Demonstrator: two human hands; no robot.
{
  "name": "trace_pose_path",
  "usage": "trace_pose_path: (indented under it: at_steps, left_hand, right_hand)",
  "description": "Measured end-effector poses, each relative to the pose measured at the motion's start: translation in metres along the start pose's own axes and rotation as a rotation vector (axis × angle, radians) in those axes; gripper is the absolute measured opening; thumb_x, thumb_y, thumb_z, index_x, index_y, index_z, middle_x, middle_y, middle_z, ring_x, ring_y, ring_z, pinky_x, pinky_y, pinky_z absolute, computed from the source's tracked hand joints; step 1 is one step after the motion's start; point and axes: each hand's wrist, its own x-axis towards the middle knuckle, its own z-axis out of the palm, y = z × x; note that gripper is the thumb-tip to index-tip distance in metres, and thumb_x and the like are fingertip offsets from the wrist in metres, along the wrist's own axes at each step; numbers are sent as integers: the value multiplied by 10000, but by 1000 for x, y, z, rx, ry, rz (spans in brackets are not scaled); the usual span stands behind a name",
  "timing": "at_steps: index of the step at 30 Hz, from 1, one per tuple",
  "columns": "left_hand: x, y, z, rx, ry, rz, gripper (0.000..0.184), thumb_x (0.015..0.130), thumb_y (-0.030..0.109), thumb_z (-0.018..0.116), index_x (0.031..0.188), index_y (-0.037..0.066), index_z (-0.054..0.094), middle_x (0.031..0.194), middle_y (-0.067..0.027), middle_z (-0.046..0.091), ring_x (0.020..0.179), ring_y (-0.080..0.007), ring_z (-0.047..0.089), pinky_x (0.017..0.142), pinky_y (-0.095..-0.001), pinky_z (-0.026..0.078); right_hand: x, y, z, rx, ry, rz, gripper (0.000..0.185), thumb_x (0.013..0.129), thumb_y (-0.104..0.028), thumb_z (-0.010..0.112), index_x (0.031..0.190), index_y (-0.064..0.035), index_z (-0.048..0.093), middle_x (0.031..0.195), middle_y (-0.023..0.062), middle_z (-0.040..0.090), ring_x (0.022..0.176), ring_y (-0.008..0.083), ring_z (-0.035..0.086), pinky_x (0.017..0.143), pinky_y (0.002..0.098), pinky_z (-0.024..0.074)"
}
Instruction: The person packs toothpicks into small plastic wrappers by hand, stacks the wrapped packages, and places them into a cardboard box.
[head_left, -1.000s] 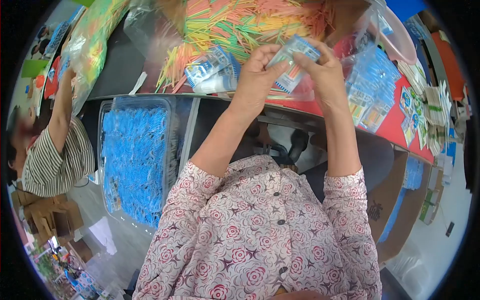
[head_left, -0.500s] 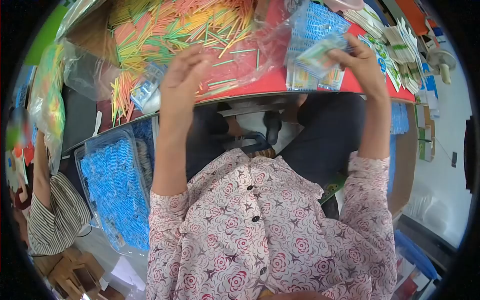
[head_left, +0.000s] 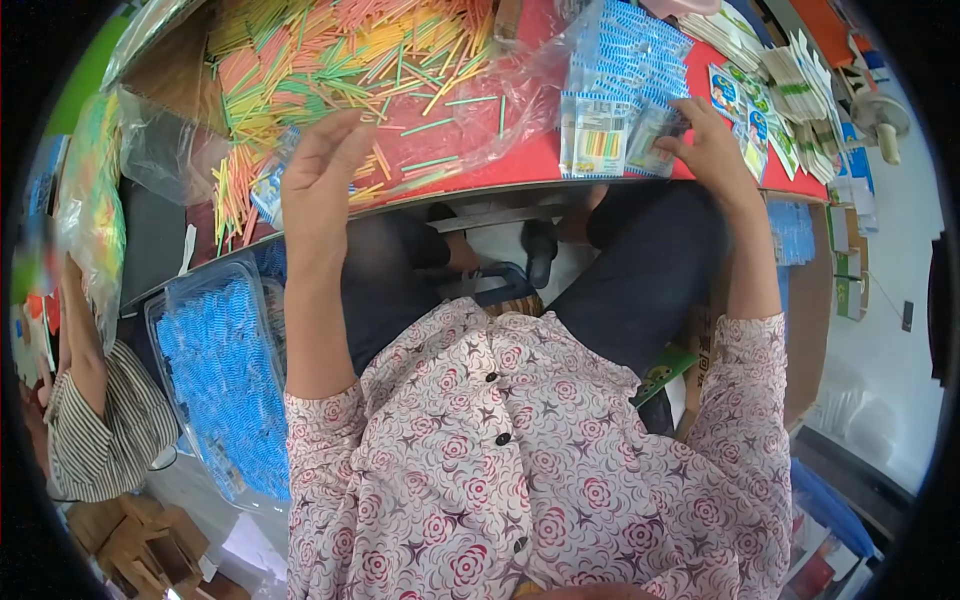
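My left hand (head_left: 325,165) is raised at the table's near edge by the pile of coloured sticks (head_left: 350,60), fingers curled but apart, with nothing visible in them. Just left of it lies a blue-and-white packet (head_left: 268,190), partly hidden by the hand. On the right, my right hand (head_left: 715,155) has its thumb and fingers spread over the right edge of a clear packet (head_left: 652,140), which lies flat. Beside that is another packet with coloured sticks showing through its window (head_left: 598,138). Behind both, overlapping blue-patterned packets (head_left: 630,50) are laid in rows.
A clear plastic tub (head_left: 270,345) full of blue packets (head_left: 218,375) stands at lower left. Printed cards (head_left: 800,90) are stacked on the red table (head_left: 540,160) at far right. A co-worker's striped sleeve (head_left: 110,430) shows at left. Cardboard boxes (head_left: 140,545) lie below.
The packet my right hand held is now down on the table among the others, and the fingers have spread. My left hand has shifted left and slightly down.
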Motion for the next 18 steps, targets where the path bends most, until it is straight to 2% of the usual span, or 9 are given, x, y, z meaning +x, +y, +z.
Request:
trace_pose_path:
  at_steps: [3,6,7,9,10,11,13,16,18]
  left_hand:
    - [1,3,-20,97,93,57,178,855,82,609,1021,19,623,990,-54,630,920,-118,582,784,-241,439]
    - [3,1,-67,620,235,296,149,841,108,624,968,35,653,969,-76,642,896,-163,596,774,-277,456]
    - [0,3,-82,662,287,283,149,841,108,624,968,35,653,969,-76,642,896,-163,596,774,-277,456]
    - [1,2,-99,977,337,382,152,790,127,656,916,43,674,939,-108,642,870,-235,599,756,-312,471]
    - [6,-5,-111,1080,334,427,152,764,138,669,883,44,678,919,-105,638,853,-262,589,764,-343,464]
    - [9,-14,-122,1173,321,478,153,738,149,683,850,45,683,900,-102,634,836,-289,579,772,-374,456]
    - [13,-32,-131,1216,335,496,151,715,162,697,820,54,686,867,-84,629,813,-289,569,782,-392,433]
    - [16,-36,-133,1222,318,509,157,688,187,718,792,73,689,814,-56,616,785,-282,554,793,-415,393]
    - [17,-36,-132,1180,298,476,171,680,210,730,797,94,689,775,-36,600,775,-270,543,795,-425,361]
  right_hand:
    - [-6,-3,2,-159,124,-28,517,721,-93,692,1205,-40,518,1238,127,523,1167,283,482,964,361,395]
    - [-2,16,8,-241,327,-172,542,745,-101,675,1254,-60,493,1292,133,489,1223,306,431,1008,381,356]
    - [3,10,7,-233,380,-227,527,766,-98,663,1263,-62,491,1298,134,488,1242,300,417,1018,381,345]
    - [4,-15,-1,-103,401,-232,463,807,-83,632,1254,-67,513,1302,120,495,1241,268,429,1014,366,348]
    - [4,-31,0,-66,387,-270,463,807,-83,632,1254,-67,513,1302,120,495,1241,268,429,1014,366,348]
    - [0,-48,-1,66,336,-217,418,819,-71,618,1228,-62,534,1287,115,508,1223,249,448,1004,349,355]
    - [8,-79,10,198,272,-178,374,831,-59,605,1202,-57,556,1272,110,521,1205,231,466,993,331,362]
    - [10,-128,25,220,256,-397,309,829,-38,596,1138,-41,591,1245,107,541,1166,219,499,975,313,376]
    - [14,-148,36,254,216,-417,294,827,-28,593,1121,-36,596,1232,110,548,1162,221,503,972,313,378]
